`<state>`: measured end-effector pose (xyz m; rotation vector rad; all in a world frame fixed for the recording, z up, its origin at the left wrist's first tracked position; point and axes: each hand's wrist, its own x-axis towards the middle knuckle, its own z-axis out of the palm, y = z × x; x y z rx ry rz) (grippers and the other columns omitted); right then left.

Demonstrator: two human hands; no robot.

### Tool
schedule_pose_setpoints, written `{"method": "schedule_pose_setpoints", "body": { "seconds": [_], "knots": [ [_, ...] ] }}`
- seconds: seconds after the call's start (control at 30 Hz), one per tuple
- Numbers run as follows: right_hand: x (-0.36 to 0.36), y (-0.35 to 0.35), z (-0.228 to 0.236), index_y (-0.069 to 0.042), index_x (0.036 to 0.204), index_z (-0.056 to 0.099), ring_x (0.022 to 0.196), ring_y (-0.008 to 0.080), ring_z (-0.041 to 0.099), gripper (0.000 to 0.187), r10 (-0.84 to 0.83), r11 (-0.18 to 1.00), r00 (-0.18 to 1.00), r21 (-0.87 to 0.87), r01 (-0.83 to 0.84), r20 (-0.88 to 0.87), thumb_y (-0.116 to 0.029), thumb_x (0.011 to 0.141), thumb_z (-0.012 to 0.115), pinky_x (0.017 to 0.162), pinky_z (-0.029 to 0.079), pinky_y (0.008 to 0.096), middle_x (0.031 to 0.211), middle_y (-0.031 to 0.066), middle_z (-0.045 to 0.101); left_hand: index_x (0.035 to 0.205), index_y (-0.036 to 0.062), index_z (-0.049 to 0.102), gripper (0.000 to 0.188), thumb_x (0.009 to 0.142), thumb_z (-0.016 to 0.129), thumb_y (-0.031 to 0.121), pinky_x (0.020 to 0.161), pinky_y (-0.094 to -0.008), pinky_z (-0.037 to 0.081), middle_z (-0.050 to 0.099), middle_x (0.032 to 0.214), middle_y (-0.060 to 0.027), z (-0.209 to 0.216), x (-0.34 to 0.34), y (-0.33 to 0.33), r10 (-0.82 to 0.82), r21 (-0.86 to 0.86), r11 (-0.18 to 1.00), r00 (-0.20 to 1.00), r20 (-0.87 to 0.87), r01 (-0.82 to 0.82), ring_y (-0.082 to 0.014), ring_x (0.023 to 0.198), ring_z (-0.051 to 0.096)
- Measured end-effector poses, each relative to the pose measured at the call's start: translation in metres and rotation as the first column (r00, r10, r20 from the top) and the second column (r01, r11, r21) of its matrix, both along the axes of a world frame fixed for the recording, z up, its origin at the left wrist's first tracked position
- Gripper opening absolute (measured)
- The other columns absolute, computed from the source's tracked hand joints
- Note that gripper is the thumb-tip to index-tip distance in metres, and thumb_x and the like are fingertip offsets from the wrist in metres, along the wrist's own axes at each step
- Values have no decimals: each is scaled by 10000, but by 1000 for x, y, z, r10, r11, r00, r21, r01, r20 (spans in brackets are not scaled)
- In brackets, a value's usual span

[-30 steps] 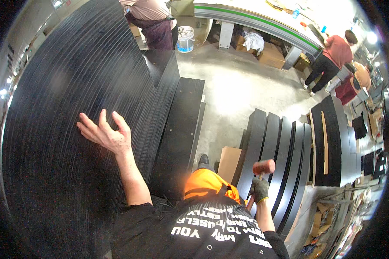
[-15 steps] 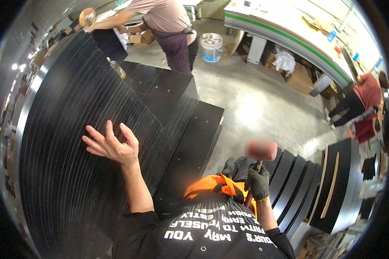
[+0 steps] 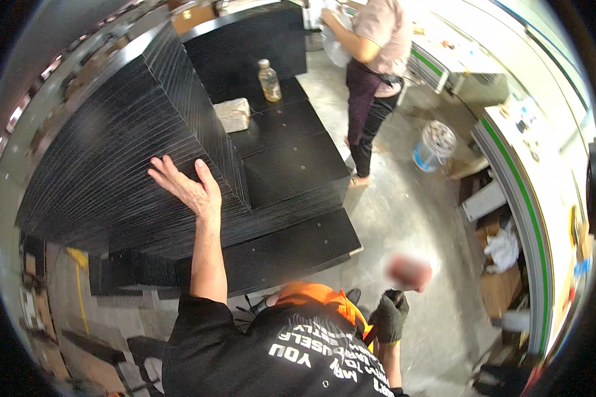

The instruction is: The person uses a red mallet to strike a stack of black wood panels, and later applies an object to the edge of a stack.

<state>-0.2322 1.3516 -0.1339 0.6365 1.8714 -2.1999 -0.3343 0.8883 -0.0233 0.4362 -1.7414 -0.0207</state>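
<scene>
My bare left hand is open, fingers spread, at the side of a tall stack of black boards. Whether the palm touches the boards I cannot tell. In a dark knitted glove, my right hand is closed round the handle of a mallet, low beside my body. Its reddish head is partly blurred and sticks up above the fist. Lower black boards with small holes lie beyond my left hand. On them stand a clear bottle and a whitish wrapped block.
A person in a dark apron stands beyond the boards, holding something whitish and translucent. A bucket stands on the concrete floor. Along the right runs a long workbench with a green stripe, cartons and white cloth beneath it.
My view has swung left, so boards, bucket and bench sit differently. The co-worker has turned and moved from the round tan item to the whitish stuff. My right hand still grips the mallet.
</scene>
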Motion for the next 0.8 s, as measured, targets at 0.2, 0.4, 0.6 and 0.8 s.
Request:
{"method": "schedule_pose_setpoints", "body": {
  "seconds": [0.2,0.4,0.6,0.8],
  "knots": [
    [-73,48,28,-57,870,511,353,146,454,74,44,993,996,-111,-35,78,-70,811,554,329,411,284,574,11,448,1421,-2,300,587,980,454,352,1113,-592,209,188,1515,-265,21,-5,34,77,213,973,995,55,-87,-475,1400,152],
    [-136,62,4,-41,884,519,343,146,441,100,236,967,972,-95,-235,-1,-97,825,577,327,397,285,540,22,462,1418,17,334,530,977,483,269,1144,-509,187,206,1532,-212,17,1,38,90,187,978,996,3,-89,-385,1424,168],
    [-202,56,-1,-24,911,532,327,147,427,116,358,931,932,-58,-361,-66,-88,827,579,314,380,280,538,30,460,1426,14,317,533,973,503,223,1103,-437,302,304,1492,-225,-2,10,43,89,232,968,995,46,-98,-364,1364,331],
    [-276,30,3,-26,952,528,353,129,435,145,627,779,778,6,-628,46,-97,833,572,330,381,266,588,15,470,1435,7,302,551,964,520,192,989,-385,440,389,1430,-251,-75,41,100,125,677,725,991,53,-127,-355,1229,509]
  ]
}}
